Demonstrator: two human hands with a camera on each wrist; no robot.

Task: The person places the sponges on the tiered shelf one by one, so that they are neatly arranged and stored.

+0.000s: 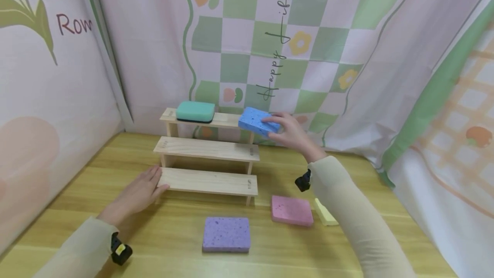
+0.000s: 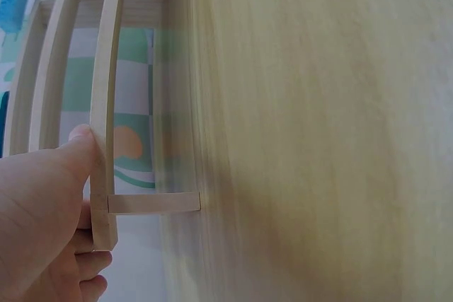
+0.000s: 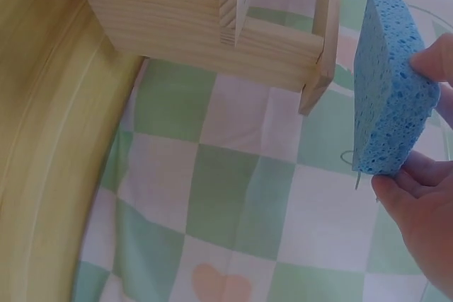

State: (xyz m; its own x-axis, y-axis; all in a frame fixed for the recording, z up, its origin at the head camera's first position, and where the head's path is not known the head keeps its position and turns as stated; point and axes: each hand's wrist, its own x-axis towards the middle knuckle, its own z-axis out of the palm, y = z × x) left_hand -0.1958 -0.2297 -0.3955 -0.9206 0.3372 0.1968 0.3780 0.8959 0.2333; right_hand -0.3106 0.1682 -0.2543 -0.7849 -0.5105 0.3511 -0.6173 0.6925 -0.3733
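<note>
A three-tier wooden shelf rack [image 1: 208, 181] stands on the table. My left hand [image 1: 137, 190] holds the left end of its lowest board; in the left wrist view the thumb [image 2: 79, 143] lies against the board and the fingers bend around its end. A blue sponge [image 1: 254, 120], pinched between thumb and fingers of my right hand [image 1: 289, 132], is tilted at the right end of the top board. In the right wrist view the blue sponge [image 3: 389, 90] appears beside that board's end; I cannot tell if they touch. A teal sponge [image 1: 195, 111] with a dark base sits at the top board's left.
On the table [image 1: 181, 239], a purple sponge [image 1: 226, 234] lies in front of the rack. To its right are a pink sponge [image 1: 291, 210] and a pale yellow sponge [image 1: 325, 213], partly behind my right sleeve. A checked curtain [image 1: 293, 72] hangs behind the rack.
</note>
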